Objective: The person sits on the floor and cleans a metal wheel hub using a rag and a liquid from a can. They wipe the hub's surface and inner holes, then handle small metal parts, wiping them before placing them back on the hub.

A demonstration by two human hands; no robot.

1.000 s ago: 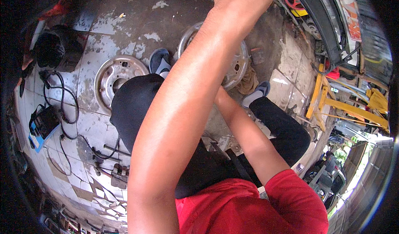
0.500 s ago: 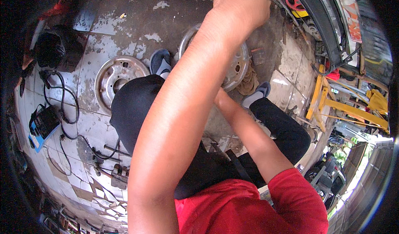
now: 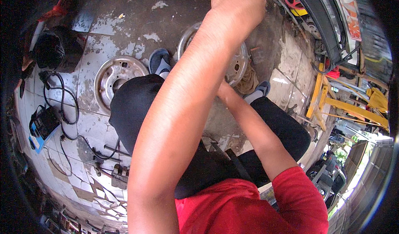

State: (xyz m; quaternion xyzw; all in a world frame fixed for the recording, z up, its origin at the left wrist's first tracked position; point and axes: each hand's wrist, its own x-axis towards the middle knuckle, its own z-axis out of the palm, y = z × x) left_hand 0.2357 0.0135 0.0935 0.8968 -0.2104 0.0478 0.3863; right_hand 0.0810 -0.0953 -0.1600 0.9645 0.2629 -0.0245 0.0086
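Observation:
My left arm rises through the middle of the picture, and my left hand [image 3: 239, 5] is a closed fist near the top edge, seen from the back; anything inside it is hidden. Under it a steel wheel rim [image 3: 240, 65] lies on the stained floor between my two slippered feet [image 3: 159, 63]. My right forearm [image 3: 253, 126] reaches down toward the near side of that rim. Its hand is covered by my left forearm. A tan rag [image 3: 250, 83] lies at the rim's near edge.
A second steel rim [image 3: 116, 78] lies flat to the left. Black cables [image 3: 68, 109] run to a blue and black device [image 3: 41, 126], with a black bag [image 3: 54, 51] behind. Small metal tools [image 3: 118, 173] lie near my left knee. A yellow metal frame [image 3: 332, 105] stands to the right.
My left fist has come down slightly from the top edge into fuller view. My right arm and the rims stay where they were.

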